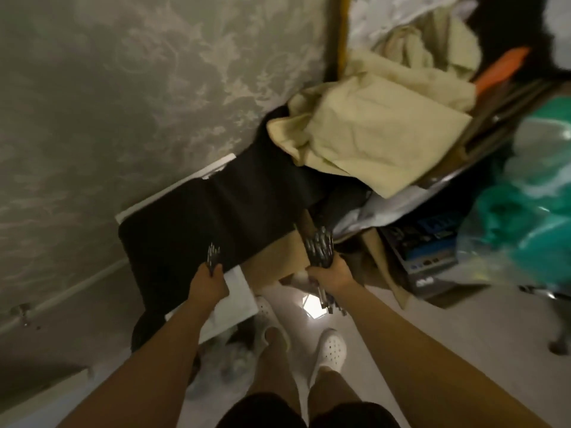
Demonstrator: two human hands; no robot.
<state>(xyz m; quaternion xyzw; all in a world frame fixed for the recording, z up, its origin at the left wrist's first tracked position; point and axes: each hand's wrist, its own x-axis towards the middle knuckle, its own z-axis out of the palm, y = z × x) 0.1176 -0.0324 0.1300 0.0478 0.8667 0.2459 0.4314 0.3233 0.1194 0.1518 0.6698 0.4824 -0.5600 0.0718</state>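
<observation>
Grey patterned wallpaper (92, 88) fills the far side, with a pale floor (386, 319) below and a pair of white clogs (332, 347) on the person's feet.

The left hand (210, 281) has its fingers curled tight round a small bunch of sticks (213, 256). These are dark and thin with pale tips. The bunch's long axis runs straight away from the fist, and its free ends fan out beyond the fingertips over the edge of a black cloth (216, 217). No part of it shows on the wrist side of the fingers.

The right hand (329, 273) is clamped round a big bunch of sticks (319, 247), gripped near the middle. Its long axis also points away from the person, leaning a little towards the left hand. The upper ends stick out beyond the knuckles and the lower ends poke out under the fist towards the floor. The picture is too blurred to tell what the sticks are.

A cardboard box (278, 257) lies between the two fists. Well beyond the right fingers is a crumpled yellow cloth (370, 125), and off to their outer side are a dark box with blue print (426, 242) and a green plastic bag (525, 196)
</observation>
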